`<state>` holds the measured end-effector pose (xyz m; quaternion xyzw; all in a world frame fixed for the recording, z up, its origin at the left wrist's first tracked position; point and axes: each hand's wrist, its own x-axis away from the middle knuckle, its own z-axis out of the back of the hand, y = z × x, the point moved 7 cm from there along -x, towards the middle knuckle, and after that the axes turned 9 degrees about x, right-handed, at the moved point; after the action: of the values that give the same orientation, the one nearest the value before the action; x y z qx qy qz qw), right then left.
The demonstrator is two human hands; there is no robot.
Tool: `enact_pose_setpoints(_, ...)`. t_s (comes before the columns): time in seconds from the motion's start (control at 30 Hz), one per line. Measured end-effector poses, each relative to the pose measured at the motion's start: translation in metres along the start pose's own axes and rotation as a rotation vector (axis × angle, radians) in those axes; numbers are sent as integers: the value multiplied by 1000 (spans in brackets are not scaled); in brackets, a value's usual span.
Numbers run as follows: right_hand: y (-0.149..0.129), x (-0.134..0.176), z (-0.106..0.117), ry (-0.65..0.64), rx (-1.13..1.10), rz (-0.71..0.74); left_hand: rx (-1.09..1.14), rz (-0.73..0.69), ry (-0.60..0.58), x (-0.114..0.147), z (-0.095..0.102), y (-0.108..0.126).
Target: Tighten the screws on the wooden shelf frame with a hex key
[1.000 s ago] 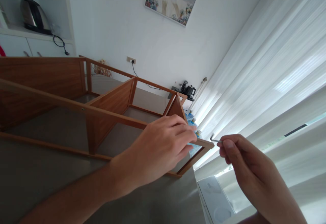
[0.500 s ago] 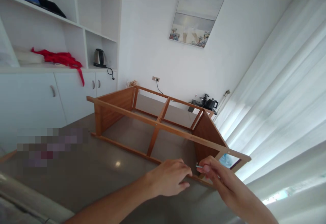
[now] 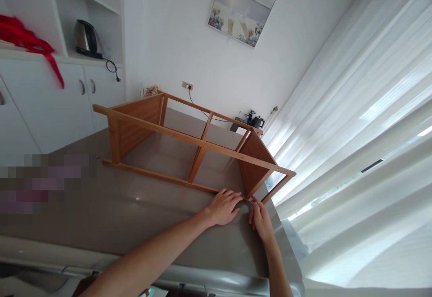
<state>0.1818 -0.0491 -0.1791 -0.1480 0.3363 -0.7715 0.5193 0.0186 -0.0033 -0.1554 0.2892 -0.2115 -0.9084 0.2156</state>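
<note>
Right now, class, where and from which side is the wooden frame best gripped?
Probably the wooden frame is best gripped by its upper front rail, near the middle crosspiece, from above: that rail is slim, straight and raised above the table.

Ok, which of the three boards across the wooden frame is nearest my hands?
The right-end board, its lower corner close to your left hand and right hand; the middle board and left-end board are farther left.
</note>
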Motion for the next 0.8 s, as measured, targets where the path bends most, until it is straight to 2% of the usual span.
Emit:
enact_pose_setpoints(0.1,7,-8,-4,-74,12,-66,5,-6,1,1,0,0)
enact_pose_setpoints(0.2,9,-11,-8,-95,30,-78,-3,-2,4,0,-1,0)
enact_pose_setpoints(0.47,7,-11,-6,-43,90,28,-7,12,-1,4,7,4)
enact_pose_setpoints(0.57,6,-9,-2,-3,111,43,4,-40,-70,13,17,11)
enact_pose_setpoints(0.63,4,-6,2,36,123,45,27,-123,-158,26,35,22)
enact_pose_setpoints(0.67,3,-5,4,57,127,45,39,-153,-190,36,52,29)
enact_pose_setpoints(0.7,1,-3,7,83,129,44,49,-164,-209,47,75,35)
enact_pose_setpoints(0.77,-1,0,12,131,131,38,94,-147,-258,76,135,46)
enact_pose_setpoints(0.8,0,1,14,151,134,33,195,-47,-357,94,165,47)
